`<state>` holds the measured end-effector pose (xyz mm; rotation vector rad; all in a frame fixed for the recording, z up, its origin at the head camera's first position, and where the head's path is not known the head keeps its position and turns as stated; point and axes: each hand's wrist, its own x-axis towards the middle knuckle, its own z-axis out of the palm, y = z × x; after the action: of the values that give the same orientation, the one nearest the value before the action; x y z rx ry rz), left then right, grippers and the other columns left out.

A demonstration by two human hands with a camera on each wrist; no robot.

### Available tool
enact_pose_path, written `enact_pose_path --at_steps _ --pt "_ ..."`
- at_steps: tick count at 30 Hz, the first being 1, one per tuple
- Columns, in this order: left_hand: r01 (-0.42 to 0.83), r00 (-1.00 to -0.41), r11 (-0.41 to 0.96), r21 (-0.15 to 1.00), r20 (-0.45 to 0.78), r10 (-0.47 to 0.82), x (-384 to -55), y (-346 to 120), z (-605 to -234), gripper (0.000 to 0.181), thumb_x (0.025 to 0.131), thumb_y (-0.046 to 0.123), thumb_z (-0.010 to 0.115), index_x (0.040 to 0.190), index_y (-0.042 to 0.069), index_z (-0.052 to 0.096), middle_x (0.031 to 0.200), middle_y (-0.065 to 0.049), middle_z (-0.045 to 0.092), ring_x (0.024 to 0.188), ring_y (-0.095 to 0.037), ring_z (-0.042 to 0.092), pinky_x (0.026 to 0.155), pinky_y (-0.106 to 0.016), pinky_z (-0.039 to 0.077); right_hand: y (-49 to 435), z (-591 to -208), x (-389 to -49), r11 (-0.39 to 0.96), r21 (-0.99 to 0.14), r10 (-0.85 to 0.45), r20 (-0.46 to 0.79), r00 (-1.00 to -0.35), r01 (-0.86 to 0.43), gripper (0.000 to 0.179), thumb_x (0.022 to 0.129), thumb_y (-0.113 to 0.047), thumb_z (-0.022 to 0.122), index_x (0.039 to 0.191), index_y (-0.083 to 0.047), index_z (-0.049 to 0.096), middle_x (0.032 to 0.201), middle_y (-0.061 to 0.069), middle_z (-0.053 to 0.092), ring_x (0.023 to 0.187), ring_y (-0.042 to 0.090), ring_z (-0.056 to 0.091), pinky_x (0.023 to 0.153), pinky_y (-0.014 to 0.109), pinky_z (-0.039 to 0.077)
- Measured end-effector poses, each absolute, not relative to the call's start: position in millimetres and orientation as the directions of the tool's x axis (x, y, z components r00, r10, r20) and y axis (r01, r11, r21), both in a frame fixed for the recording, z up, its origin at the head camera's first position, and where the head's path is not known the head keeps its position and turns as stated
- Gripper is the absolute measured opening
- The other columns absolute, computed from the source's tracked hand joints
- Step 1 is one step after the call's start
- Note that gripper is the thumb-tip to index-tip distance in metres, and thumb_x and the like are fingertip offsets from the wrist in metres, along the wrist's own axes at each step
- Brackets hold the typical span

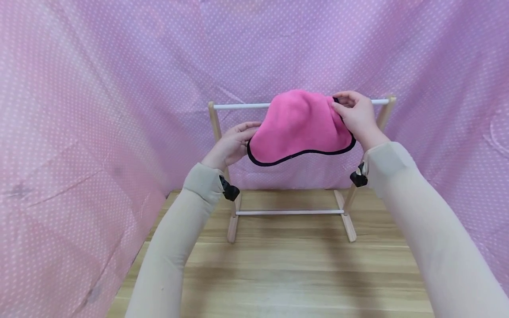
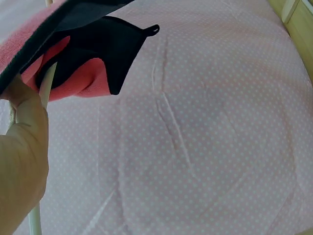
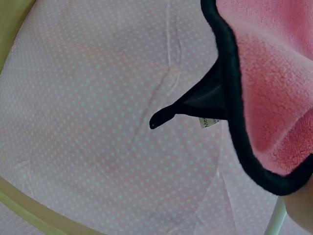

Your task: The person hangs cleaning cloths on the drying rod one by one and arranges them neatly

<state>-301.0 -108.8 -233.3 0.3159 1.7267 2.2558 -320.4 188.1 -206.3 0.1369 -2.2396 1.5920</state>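
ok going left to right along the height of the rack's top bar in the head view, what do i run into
Left wooden post → white top bar → pink cloth → right hand → white top bar again → right wooden post.

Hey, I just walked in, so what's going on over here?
A person is handling a fuzzy pink cloth with black edging, which hangs draped over the top white bar of a light wooden rack. The right hand pinches its upper right edge. The left hand is at its left edge, fingertips partly hidden, so its grip is unclear.
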Motion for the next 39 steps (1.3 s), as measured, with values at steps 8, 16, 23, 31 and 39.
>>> enact_pose_path --at_steps 8,16,23,31,39 --pt "0.158 -0.984 -0.476 0.865 0.179 -0.002 -310.9 -100.5 -217.2 0.019 0.091 -0.006 0.053 0.100 0.009 0.061 0.079 0.000 0.064 0.066 -0.008 0.056 0.060 -0.018 0.049 197.8 -201.3 -321.7 0.218 -0.921 0.266 0.374 -0.888 -0.322 0.022 0.090 -0.002 0.058 0.107 -0.013 0.065 0.081 -0.019 0.060 0.078 -0.003 0.053 0.068 0.008 0.045" --pt "0.414 -0.898 -0.434 0.800 0.281 -0.339 -328.9 -103.6 -198.7 0.014 0.087 -0.005 0.061 0.101 -0.002 0.061 0.076 0.002 0.063 0.073 -0.008 0.060 0.068 -0.018 0.052 207.4 -207.5 -323.8 -0.082 -0.892 0.463 0.362 -0.809 -0.445 0.024 0.087 0.008 0.054 0.089 -0.014 0.065 0.079 -0.007 0.061 0.074 0.003 0.054 0.065 0.009 0.047" --pt "0.385 -0.893 -0.409 0.828 0.221 -0.393 -330.5 -108.4 -202.2 0.008 0.086 -0.001 0.065 0.091 0.006 0.062 0.084 -0.001 0.067 0.080 -0.009 0.063 0.074 -0.020 0.053 212.7 -211.3 -324.1 -0.034 -0.917 0.471 0.336 -0.815 -0.398 0.018 0.087 0.004 0.058 0.094 -0.011 0.064 0.080 -0.008 0.060 0.076 0.003 0.055 0.066 0.009 0.047" --pt "0.425 -0.870 -0.300 0.854 0.293 -0.396 -336.8 -117.0 -212.4 0.012 0.086 0.001 0.065 0.087 0.011 0.060 0.075 0.008 0.066 0.079 -0.009 0.062 0.071 -0.019 0.052 214.2 -215.7 -325.5 0.112 -0.929 0.400 0.367 -0.840 -0.353 0.018 0.088 0.000 0.059 0.095 -0.016 0.062 0.085 -0.012 0.058 0.082 -0.001 0.057 0.076 0.009 0.048" --pt "0.432 -0.865 -0.353 0.830 0.271 -0.423 -344.1 -124.3 -205.5 0.012 0.086 0.000 0.066 0.087 0.010 0.060 0.077 0.004 0.066 0.074 -0.008 0.061 0.069 -0.020 0.051 205.8 -226.5 -324.6 0.179 -0.892 0.386 0.451 -0.804 -0.415 0.017 0.086 -0.001 0.062 0.092 -0.017 0.062 0.081 -0.013 0.057 0.072 -0.003 0.055 0.068 0.008 0.047"
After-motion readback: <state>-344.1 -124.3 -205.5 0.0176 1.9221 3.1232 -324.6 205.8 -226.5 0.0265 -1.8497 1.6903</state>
